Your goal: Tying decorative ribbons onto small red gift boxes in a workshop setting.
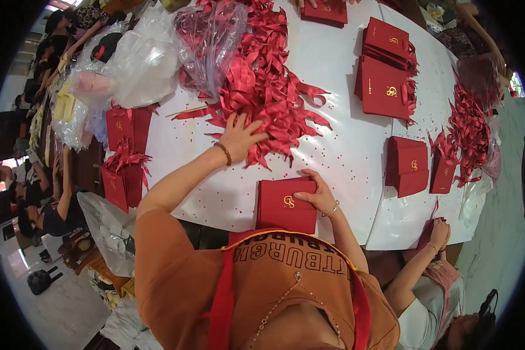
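A big heap of loose red ribbons lies on the white-covered table in front of me. My left hand, a beaded bracelet at its wrist, rests on the heap's near edge with the fingers spread. Close to my body at the table's edge is a stack of flat red paper bags with a gold emblem. My right hand grips this stack by its right side, the thumb over the front and the fingers behind.
Clear plastic bags lie left of the ribbons. Red bags with ribbons stand at the left; more stacks are at the right, near another ribbon heap. A co-worker's hands are at the right; others sit around. Red bits dot the white table cover.
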`<action>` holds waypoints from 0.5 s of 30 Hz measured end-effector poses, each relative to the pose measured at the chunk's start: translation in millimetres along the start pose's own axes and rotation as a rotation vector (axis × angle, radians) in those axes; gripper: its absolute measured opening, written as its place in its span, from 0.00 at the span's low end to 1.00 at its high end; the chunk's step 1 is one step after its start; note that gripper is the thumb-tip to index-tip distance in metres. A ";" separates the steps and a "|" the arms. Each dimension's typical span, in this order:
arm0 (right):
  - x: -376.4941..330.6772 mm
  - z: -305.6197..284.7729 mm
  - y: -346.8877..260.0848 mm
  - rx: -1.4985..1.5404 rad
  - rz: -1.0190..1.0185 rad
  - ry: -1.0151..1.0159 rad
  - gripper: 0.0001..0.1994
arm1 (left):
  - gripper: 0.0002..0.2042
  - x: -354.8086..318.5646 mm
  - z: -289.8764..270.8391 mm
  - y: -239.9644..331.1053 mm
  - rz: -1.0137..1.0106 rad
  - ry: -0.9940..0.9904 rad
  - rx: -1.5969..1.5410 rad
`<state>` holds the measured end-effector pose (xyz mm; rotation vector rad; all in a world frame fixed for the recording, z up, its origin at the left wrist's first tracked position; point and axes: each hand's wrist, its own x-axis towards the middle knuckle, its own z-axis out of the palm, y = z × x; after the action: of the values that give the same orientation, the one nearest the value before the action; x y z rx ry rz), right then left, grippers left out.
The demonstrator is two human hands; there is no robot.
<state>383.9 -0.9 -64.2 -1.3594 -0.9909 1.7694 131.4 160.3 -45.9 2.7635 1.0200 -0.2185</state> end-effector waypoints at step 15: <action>2.7 -2.2 12.2 -0.013 -0.076 0.044 0.33 | 0.29 -24.8 -54.6 19.6 -0.053 -0.230 0.034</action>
<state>384.6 -4.0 -76.5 -1.3453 -1.0185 1.6730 129.5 142.5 14.6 2.6640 1.0371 -0.5515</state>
